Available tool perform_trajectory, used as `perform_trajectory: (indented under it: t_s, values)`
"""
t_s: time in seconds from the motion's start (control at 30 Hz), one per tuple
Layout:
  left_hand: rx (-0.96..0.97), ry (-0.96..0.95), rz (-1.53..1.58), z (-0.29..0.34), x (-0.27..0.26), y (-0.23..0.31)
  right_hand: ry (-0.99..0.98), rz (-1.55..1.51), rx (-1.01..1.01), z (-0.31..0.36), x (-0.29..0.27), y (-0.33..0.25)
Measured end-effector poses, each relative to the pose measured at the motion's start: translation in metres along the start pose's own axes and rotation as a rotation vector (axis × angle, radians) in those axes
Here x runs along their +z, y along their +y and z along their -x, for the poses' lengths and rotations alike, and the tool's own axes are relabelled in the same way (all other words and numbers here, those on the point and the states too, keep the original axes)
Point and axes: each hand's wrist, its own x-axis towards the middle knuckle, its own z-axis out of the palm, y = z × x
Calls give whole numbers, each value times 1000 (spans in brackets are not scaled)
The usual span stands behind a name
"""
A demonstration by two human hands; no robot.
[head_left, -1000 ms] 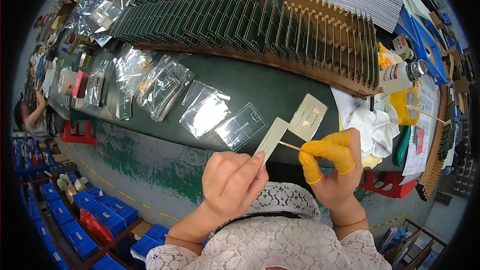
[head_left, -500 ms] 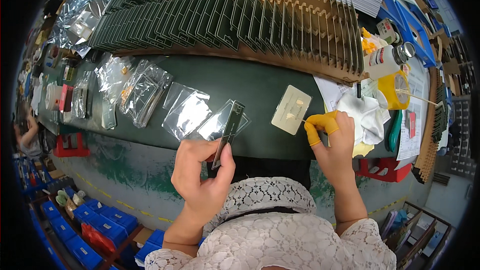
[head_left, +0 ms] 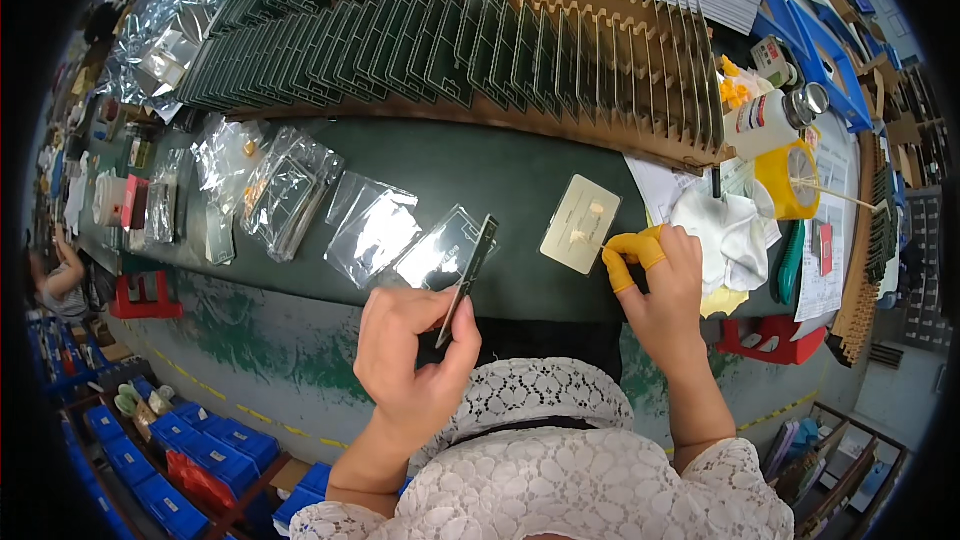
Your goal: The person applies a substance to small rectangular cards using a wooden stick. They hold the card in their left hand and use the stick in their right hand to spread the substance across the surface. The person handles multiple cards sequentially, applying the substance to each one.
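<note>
My left hand (head_left: 415, 345) pinches a thin dark green card (head_left: 468, 280) between thumb and fingers, tilted so that it shows almost edge-on. Yellow finger cots cover the thumb and forefinger of my right hand (head_left: 660, 285). Those fingertips are pressed together on what looks like a thin stick, of which only a tiny end shows. Just left of them a cream-coloured card (head_left: 581, 224) with small print lies flat on the dark green table (head_left: 470, 155). Clear plastic sleeves (head_left: 372, 235) lie beyond my left hand, one with a card outline in it.
A long slotted cardboard rack (head_left: 640, 145) full of upright dark green cards spans the back. To the right are a white bottle (head_left: 765, 122), a yellow tape roll (head_left: 787, 180) with thin sticks, a white cloth (head_left: 715, 235) and a green-handled tool (head_left: 790, 262). Bagged cards (head_left: 290, 190) lie left.
My left hand has shifted slightly right and turned the green card further edge-on. My right hand has moved a little left and stays closed beside the cream card.
</note>
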Motion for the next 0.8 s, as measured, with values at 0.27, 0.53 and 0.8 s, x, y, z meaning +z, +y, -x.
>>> perform_trajectory:
  t_s: [0.27, 0.53, 0.8]
  values:
    - [265, -8, -95, 1, 6, -1, 100, -478, 113, -9, -19, -34]
    - [296, -41, -120, 4, 1, 1, 99, -598, 27, -19, -24, -51]
    - [283, -35, -99, 6, 1, 2, 104, -570, 13, -19, -21, -53]
